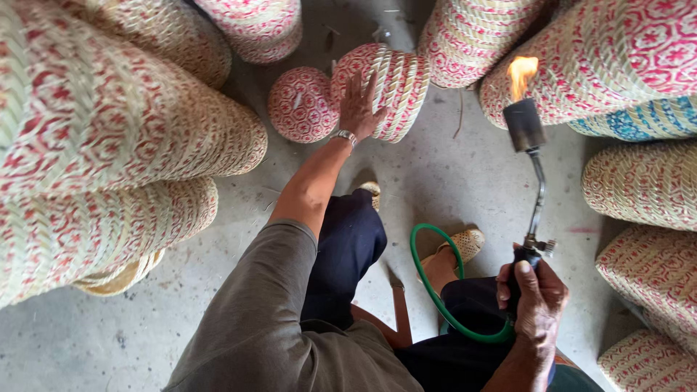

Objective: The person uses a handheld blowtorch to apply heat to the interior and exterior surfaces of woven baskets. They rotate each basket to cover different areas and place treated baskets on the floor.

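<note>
Meanwhile, left hand (358, 109) spread open on red-patterned woven basket (392, 87), right hand (536, 299) fingers clenched around lit torch (528, 167).

Grey concrete floor (450, 181), stained and dusty, stacks of red-and-cream woven baskets (109, 131) resting on it left and right, two small patterned baskets (341, 98) lying on their sides mid-floor, a green hose (435, 290) looping across it

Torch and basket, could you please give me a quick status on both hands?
Left hand flat on lying red-patterned basket, not gripping. Right hand shut on lit gas torch, flame up, clear of basket. Green hose loops by knees; basket stacks crowd around.
</note>
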